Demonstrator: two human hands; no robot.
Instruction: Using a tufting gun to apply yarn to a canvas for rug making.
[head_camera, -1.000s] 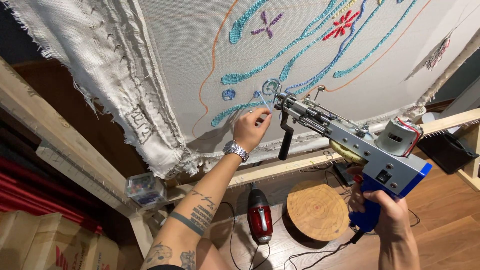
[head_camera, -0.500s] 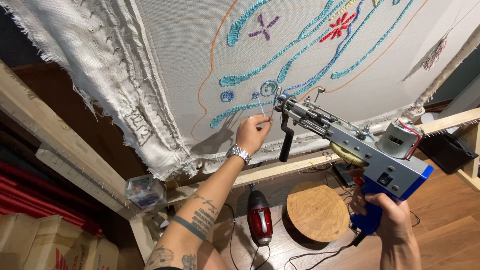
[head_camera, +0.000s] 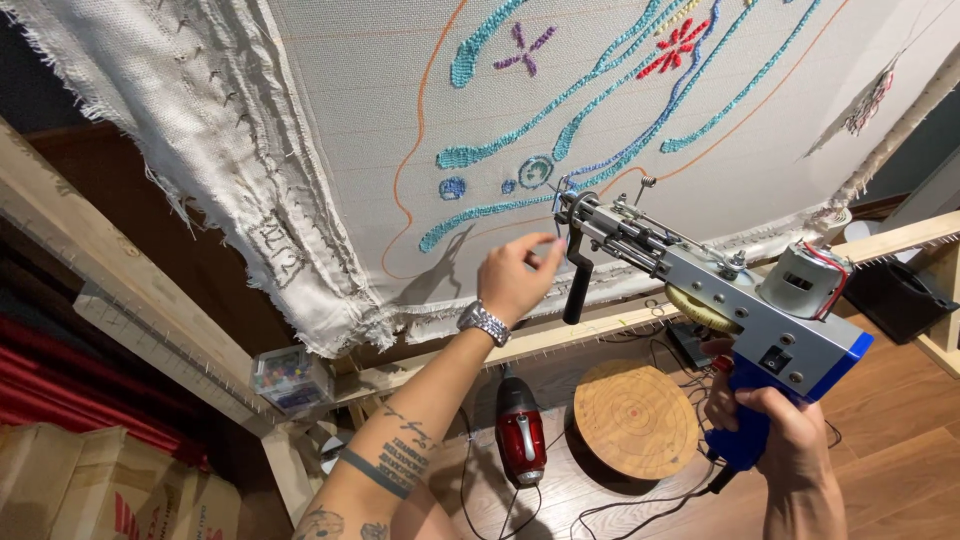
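My right hand (head_camera: 775, 440) grips the blue handle of a grey tufting gun (head_camera: 720, 295), which points up and to the left at the stretched white cloth (head_camera: 380, 120). The gun's needle tip (head_camera: 566, 197) lies against a teal tufted line with blue yarn at it. My left hand (head_camera: 515, 275) is raised just left of the gun's black front grip (head_camera: 577, 285), thumb and forefinger pinched together below the tip. I cannot make out a strand between them. The cloth carries teal and blue lines, a red flower (head_camera: 682, 45) and orange drawn curves.
The cloth hangs on a wooden frame (head_camera: 560, 335) with tack strips. Below it, on the wooden floor, are a red handheld tool (head_camera: 520, 445), a round wooden disc (head_camera: 635, 420) and cables. A clear box of coloured pins (head_camera: 285, 375) sits at the left, with cardboard boxes (head_camera: 90, 495) beneath.
My left hand has dropped a little from the gun's needle tip and now hovers below it, fingers still pinched. The gun and my right hand have barely moved.
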